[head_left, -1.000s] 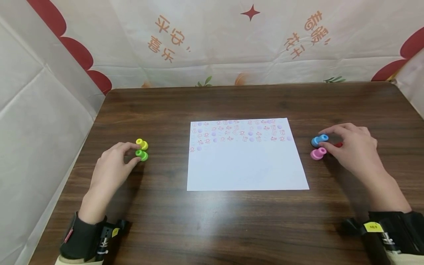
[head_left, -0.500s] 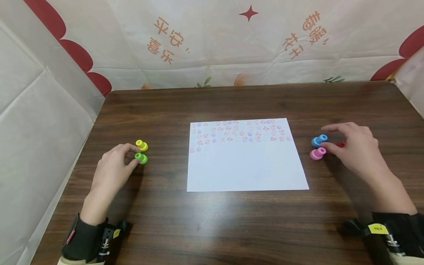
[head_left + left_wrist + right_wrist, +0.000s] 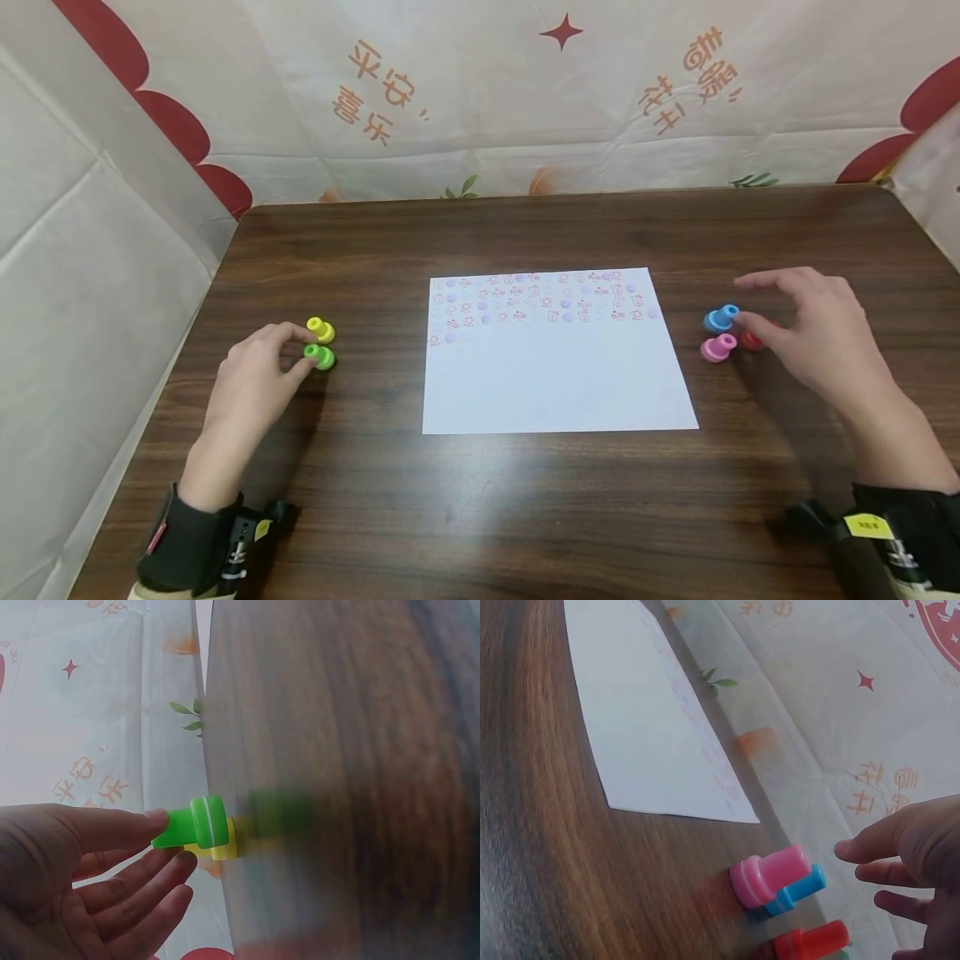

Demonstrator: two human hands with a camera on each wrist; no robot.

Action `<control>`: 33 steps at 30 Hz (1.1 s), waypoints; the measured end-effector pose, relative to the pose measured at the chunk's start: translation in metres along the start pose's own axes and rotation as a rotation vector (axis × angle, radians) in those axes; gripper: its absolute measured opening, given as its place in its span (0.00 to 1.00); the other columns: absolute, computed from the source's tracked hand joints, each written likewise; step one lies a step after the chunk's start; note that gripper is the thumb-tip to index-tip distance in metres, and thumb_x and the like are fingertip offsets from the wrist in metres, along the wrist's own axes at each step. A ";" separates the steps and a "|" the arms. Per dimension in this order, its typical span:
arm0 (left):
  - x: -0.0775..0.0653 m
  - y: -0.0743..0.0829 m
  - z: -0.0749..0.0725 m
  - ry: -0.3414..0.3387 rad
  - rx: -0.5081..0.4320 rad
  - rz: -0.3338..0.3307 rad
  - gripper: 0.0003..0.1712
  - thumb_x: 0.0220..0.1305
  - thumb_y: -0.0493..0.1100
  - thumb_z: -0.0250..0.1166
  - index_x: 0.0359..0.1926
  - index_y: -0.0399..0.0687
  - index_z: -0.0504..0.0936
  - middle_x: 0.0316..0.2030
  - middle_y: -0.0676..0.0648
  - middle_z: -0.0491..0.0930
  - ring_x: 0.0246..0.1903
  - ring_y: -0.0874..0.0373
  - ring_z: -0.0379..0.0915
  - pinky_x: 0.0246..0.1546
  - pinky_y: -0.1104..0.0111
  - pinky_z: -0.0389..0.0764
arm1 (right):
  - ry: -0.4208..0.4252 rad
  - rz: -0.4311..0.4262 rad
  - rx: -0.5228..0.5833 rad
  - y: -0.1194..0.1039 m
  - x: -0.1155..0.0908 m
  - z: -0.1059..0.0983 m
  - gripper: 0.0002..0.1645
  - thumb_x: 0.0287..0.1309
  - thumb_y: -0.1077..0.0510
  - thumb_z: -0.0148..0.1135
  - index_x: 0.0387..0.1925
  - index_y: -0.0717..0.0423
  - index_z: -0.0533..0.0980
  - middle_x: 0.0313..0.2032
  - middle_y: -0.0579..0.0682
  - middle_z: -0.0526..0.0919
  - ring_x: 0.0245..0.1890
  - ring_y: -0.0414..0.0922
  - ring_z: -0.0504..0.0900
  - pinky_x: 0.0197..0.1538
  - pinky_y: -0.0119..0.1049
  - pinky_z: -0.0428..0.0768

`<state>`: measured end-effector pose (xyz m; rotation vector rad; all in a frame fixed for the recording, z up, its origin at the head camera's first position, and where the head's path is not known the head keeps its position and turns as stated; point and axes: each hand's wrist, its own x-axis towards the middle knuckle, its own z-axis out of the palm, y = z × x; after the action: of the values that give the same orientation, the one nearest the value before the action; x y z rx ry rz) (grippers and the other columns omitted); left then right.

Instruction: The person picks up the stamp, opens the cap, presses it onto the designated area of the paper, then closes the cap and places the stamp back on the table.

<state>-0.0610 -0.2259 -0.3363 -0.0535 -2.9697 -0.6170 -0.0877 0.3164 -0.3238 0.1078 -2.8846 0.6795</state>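
Observation:
On the left of the table, my left hand pinches a small green stamp by its handle, thumb on the near side. A yellow stamp stands just behind it, partly hidden in the left wrist view. Over on the right, my right hand hovers with thumb and index finger spread apart, holding nothing. Its thumb is nearest a blue stamp. A pink stamp stands in front of the blue one, and a red stamp lies close by, partly behind the thumb in the head view.
Between the hands lies a white sheet of paper, its upper part covered with rows of small red and purple stamped prints. The dark wooden table meets a printed white cloth at the back.
My right hand has drawn back to the right and its thumb and index finger have spread wider, showing more of the red stamp. The left hand has barely moved.

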 end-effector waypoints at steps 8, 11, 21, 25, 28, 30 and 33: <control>0.000 0.004 -0.003 0.016 -0.003 0.005 0.12 0.59 0.38 0.67 0.45 0.42 0.81 0.43 0.36 0.81 0.38 0.41 0.78 0.32 0.47 0.80 | 0.036 -0.017 -0.011 -0.012 0.000 -0.002 0.23 0.52 0.67 0.66 0.52 0.65 0.75 0.52 0.75 0.72 0.58 0.73 0.58 0.56 0.76 0.54; -0.001 0.006 -0.004 0.020 -0.010 0.009 0.12 0.60 0.38 0.67 0.45 0.41 0.81 0.43 0.36 0.81 0.39 0.41 0.79 0.32 0.47 0.80 | 0.043 -0.029 -0.005 -0.017 0.000 -0.004 0.22 0.53 0.67 0.66 0.51 0.64 0.75 0.52 0.74 0.73 0.57 0.73 0.58 0.55 0.75 0.54; -0.002 0.017 -0.008 0.075 -0.073 0.058 0.12 0.58 0.37 0.68 0.44 0.42 0.80 0.42 0.38 0.82 0.39 0.44 0.80 0.34 0.48 0.80 | 0.073 -0.114 0.059 -0.031 -0.002 -0.004 0.22 0.50 0.69 0.68 0.49 0.64 0.77 0.48 0.72 0.76 0.53 0.69 0.61 0.52 0.69 0.58; -0.002 0.024 -0.009 0.096 -0.124 0.083 0.11 0.58 0.36 0.68 0.42 0.43 0.81 0.41 0.40 0.82 0.38 0.46 0.81 0.37 0.49 0.82 | 0.085 -0.152 0.072 -0.040 -0.001 -0.001 0.21 0.49 0.68 0.69 0.48 0.63 0.78 0.47 0.70 0.78 0.51 0.67 0.63 0.51 0.67 0.59; -0.001 0.029 -0.010 0.115 -0.140 0.103 0.10 0.57 0.36 0.68 0.42 0.43 0.81 0.40 0.41 0.82 0.37 0.47 0.82 0.36 0.50 0.84 | 0.096 -0.188 0.085 -0.045 0.000 0.001 0.20 0.48 0.69 0.69 0.47 0.62 0.79 0.46 0.69 0.79 0.50 0.65 0.66 0.51 0.65 0.60; -0.001 0.032 -0.010 0.128 -0.153 0.115 0.11 0.57 0.36 0.69 0.42 0.42 0.81 0.40 0.41 0.82 0.37 0.47 0.82 0.36 0.50 0.84 | 0.102 -0.206 0.095 -0.049 0.000 0.004 0.20 0.48 0.69 0.69 0.46 0.62 0.79 0.45 0.67 0.80 0.49 0.65 0.67 0.50 0.64 0.60; 0.000 0.037 -0.010 0.133 -0.186 0.126 0.11 0.56 0.35 0.69 0.42 0.42 0.81 0.40 0.41 0.82 0.37 0.48 0.82 0.37 0.51 0.85 | 0.098 -0.220 0.102 -0.055 0.001 0.007 0.19 0.48 0.68 0.69 0.46 0.61 0.79 0.45 0.67 0.80 0.49 0.65 0.67 0.50 0.65 0.61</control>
<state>-0.0577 -0.1961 -0.3129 -0.2047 -2.7485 -0.8429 -0.0837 0.2642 -0.3056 0.3877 -2.6917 0.7655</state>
